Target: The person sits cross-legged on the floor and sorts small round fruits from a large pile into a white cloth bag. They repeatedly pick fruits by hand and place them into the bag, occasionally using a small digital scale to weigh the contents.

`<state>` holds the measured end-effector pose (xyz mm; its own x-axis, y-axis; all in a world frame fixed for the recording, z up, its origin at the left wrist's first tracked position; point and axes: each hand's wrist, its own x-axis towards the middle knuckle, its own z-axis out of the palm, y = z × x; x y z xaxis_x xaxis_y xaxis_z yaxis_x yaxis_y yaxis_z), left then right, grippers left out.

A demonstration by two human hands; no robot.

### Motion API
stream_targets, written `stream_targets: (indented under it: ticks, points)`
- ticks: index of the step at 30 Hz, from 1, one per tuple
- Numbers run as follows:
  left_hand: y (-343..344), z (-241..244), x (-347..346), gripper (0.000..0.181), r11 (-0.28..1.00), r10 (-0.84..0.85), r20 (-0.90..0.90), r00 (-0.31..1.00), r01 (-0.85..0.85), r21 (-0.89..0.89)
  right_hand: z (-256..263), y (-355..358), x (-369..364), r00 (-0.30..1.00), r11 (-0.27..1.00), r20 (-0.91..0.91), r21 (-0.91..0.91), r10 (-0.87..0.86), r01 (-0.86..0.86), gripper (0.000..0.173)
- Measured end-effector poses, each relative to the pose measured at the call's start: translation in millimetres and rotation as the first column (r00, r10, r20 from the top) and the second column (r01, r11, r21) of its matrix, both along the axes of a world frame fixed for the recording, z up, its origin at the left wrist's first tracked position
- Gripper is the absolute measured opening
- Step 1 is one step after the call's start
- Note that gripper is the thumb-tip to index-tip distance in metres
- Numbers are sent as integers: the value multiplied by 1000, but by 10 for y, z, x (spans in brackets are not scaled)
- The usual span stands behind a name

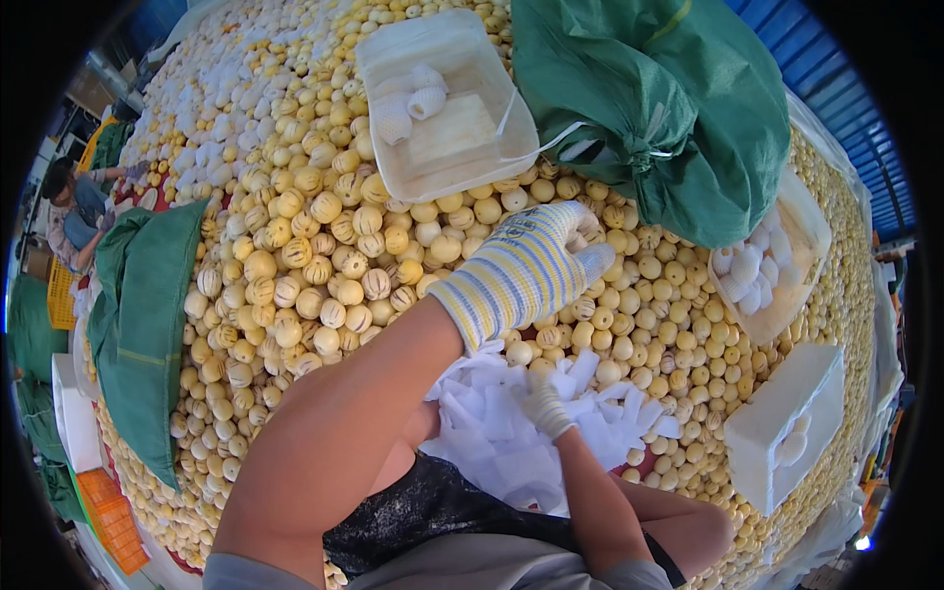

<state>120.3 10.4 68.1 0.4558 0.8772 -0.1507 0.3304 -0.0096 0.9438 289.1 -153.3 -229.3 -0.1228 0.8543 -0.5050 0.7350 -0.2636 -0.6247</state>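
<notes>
My left hand (pixel 520 269), in a white glove with yellow and blue stripes, is above a heap of pepino melons (pixel 350 291). Its fingers curl with the thumb a little apart; the palm is hidden. Lower down, my right hand (pixel 547 405), also gloved, reaches into a pile of white foam net sleeves (pixel 494 435) at my lap. A yellowish round thing shows at its fingertips; whether it is gripped is unclear. Beyond my left hand a pale plastic bin (pixel 457 166) holds several foam-netted fruits (pixel 428 102).
A tied green sack (pixel 656 96) stands at the upper right, above a tub (pixel 800 287) of netted fruits. A white foam box (pixel 789 413) is at the right. Another green sack (pixel 147 332) lies left. A person (pixel 77 206) sits at far left near yellow and orange crates (pixel 110 516).
</notes>
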Motion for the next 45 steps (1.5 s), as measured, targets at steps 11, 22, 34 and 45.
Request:
stream_targets:
  ticks: [11,22,34,45]
  points:
    - [-188,-364,67,36,887,-65,-340,938,211,410,2486,792,174,891,965,-408,78,-199,251,25]
    - [93,-299,-23,30,900,174,12,985,-164,404,2620,956,-39,591,800,-770,188,-241,571,49]
    - [205,-133,-174,33,992,66,206,976,-87,94,2629,1047,-210,692,654,-717,483,-87,582,32]
    - [84,48,-288,57,806,-69,-28,997,72,587,2536,1098,-158,579,711,-809,348,-100,610,39]
